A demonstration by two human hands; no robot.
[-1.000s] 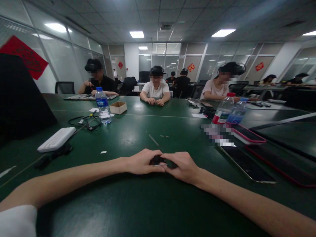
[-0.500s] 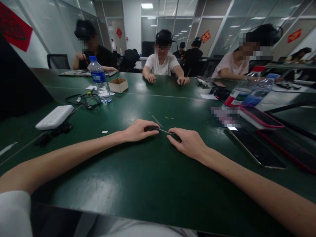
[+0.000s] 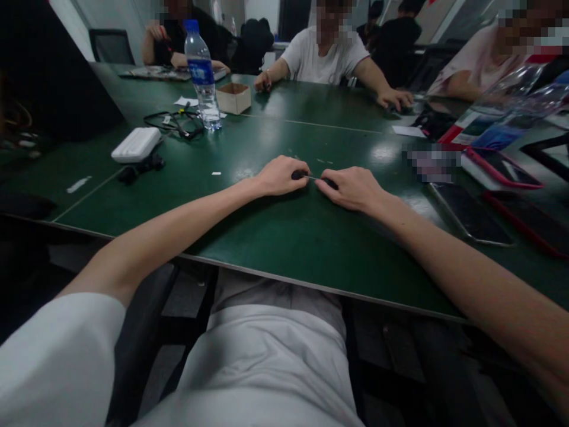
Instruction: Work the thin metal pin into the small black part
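On the green table, my left hand is closed around a small dark object. My right hand grips another dark piece a short way to the right. A thin metallic rod or wire spans the narrow gap between the two pieces. The hands do not touch each other. My fingers partly cover both dark pieces, so their full shape is hidden.
At the left are a white box-like device, black cables, a water bottle and an open small box. Phones and tilted bottles lie right. People sit opposite, one in a white shirt.
The view has tilted down, showing the table's near edge and my lap. Both hands keep their hold. Across the table, the hands of the person in white have moved farther apart.
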